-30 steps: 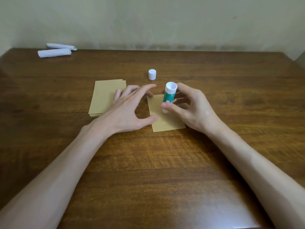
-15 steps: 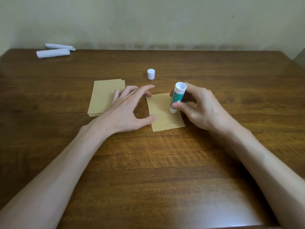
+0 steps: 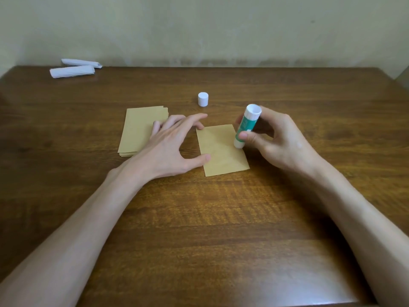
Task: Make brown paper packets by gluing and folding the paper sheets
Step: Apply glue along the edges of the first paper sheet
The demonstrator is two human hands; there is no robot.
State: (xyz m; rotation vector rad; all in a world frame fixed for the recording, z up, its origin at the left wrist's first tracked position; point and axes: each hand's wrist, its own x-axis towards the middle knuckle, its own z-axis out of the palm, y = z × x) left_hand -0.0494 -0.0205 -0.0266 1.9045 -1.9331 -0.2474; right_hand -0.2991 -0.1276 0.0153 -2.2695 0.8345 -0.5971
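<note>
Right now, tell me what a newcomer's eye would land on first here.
The green-and-white glue stick, gripped tilted by the right hand, its lower end on the right edge of the single brown sheet at table centre. Next, the left hand, fingers spread, pressing that sheet's left edge. The white cap stands behind it.

Your wooden table [image 3: 221, 229] carries a brown sheet stack [image 3: 139, 131], one single sheet [image 3: 221, 151], a white cap [image 3: 203, 99] and two white rolls [image 3: 72, 71].

Far left corner of my table [image 3: 221, 218]: two white paper rolls [image 3: 72, 71], lying just beside each other. Pale wall [image 3: 221, 29] behind.
</note>
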